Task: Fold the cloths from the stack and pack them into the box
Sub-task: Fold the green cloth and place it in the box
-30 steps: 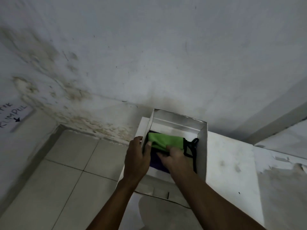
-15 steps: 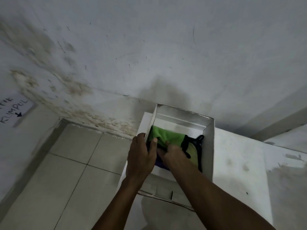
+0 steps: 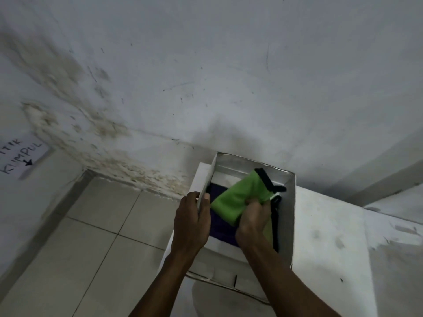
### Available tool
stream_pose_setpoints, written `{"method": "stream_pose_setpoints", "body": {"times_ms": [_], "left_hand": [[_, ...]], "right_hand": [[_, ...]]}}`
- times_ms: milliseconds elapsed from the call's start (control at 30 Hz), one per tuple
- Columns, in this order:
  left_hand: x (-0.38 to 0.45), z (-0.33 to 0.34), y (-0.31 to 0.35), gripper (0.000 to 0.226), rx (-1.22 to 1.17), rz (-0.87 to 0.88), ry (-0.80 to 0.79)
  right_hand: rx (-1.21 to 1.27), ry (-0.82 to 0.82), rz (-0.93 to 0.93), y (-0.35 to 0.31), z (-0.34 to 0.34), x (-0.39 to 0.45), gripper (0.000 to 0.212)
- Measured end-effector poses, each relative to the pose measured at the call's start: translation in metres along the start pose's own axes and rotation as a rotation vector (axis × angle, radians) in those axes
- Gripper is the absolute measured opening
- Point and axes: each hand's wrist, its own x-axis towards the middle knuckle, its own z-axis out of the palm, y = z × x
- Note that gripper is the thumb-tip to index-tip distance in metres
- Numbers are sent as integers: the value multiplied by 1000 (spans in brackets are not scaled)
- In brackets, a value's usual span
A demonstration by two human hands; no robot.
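Green cloth [image 3: 238, 197] being packed into the box [image 3: 289, 216].
Right hand [image 3: 254, 219] clenches the cloth; left hand [image 3: 192, 223] grips the box wall. Next: press flat.

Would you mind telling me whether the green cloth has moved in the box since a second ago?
Yes. The green cloth, gripped by the right hand, has lifted and tilted toward the box's far right corner, uncovering the purple cloth.

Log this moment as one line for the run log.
left hand grips box wall | right hand holds green cloth in box | purple cloth underneath
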Motion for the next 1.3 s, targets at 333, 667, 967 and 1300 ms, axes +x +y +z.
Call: {"method": "stream_pose_setpoints", "body": {"times_ms": [333,667,967,1300], "left_hand": [[1,1,1,35,-7,-18,25],[3,2,0,43,11,-10,22],[1,-1,4,38,10,-24,18],[1,2,3,35,1,-28,-18]], "right_hand": [[-471,-387,154,33,9,18,47],[-616,-403,-105,38,-4,16,49],[-649,-452,-250,48,-7,21,50],[-1333,-471,-1101,49,-6,6,66]]}}
